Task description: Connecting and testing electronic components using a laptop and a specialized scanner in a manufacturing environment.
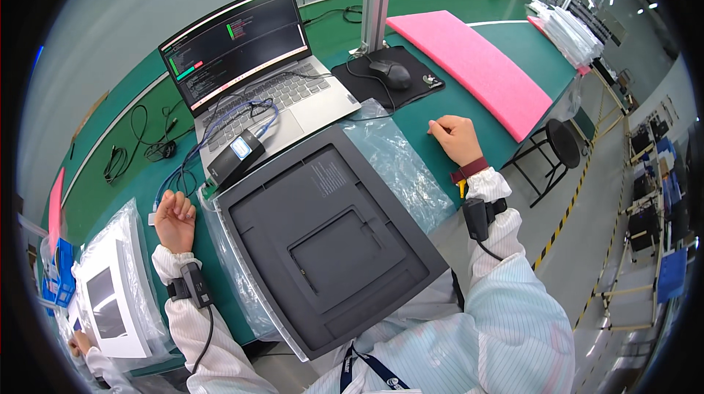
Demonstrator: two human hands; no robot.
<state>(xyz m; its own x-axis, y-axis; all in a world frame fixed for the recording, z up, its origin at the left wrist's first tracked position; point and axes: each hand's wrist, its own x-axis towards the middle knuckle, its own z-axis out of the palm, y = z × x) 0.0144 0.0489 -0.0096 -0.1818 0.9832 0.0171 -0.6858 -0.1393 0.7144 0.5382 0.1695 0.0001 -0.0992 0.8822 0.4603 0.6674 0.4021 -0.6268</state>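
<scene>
A large dark grey rectangular device housing point(257, 225) lies in front of me, tilted in view, its recessed face upward. Clear plastic film point(403, 167) shows from under it. To its left, my left hand point(176, 219) rests palm up with fingers curled in and nothing visible in them, beside a small pale cable connector point(152, 219). Over on the right, my right hand point(456, 139) is closed in a loose fist on the green table, apart from the housing. At the housing's far left corner sits a black box-shaped adapter point(236, 159) with a blue cable.
An open laptop point(297, 119) stands behind the housing, with a mouse point(391, 74) on a black pad point(425, 85) to its right. A pink foam sheet point(477, 64) lies farther right. Bagged white panels point(92, 266) lie left, near another person's hand point(81, 343). A black stool point(562, 143) stands right.
</scene>
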